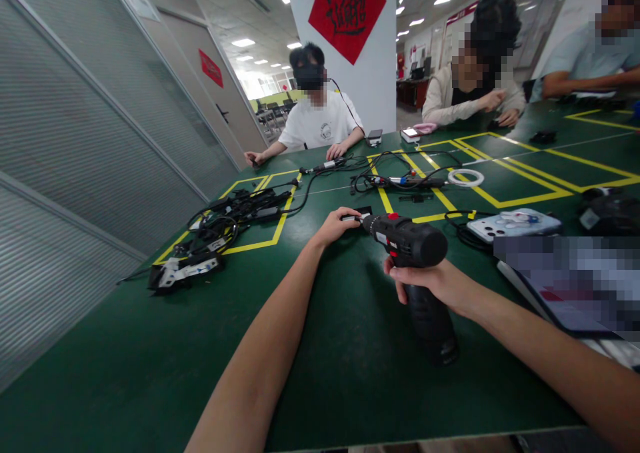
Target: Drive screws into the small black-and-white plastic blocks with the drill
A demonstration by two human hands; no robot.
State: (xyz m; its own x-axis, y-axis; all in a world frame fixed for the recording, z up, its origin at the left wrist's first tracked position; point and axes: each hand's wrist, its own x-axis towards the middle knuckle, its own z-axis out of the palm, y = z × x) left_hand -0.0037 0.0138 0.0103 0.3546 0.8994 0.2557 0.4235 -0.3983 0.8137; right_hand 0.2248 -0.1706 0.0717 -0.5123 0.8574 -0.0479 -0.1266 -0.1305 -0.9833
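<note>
My right hand [430, 278] is wrapped round the grip of a black cordless drill [417, 240] with red accents. Its chuck points away from me and to the left. My left hand [339, 226] is closed on a small dark part [367, 210] with a pale strip, low over the green table [320, 306]. The drill's tip meets this part beside my left fingertips. Whether the bit sits in a screw cannot be made out. My left forearm lies along the tabletop.
Tangled black cables [240, 206] and a black-and-white bracket piece [185, 271] lie left. Ahead are more cables, a soldering-iron-like tool [400, 182] and a white ring [465, 178]. A phone [515, 225] and a tablet-like device [575, 286] lie right. Several people sit across the table.
</note>
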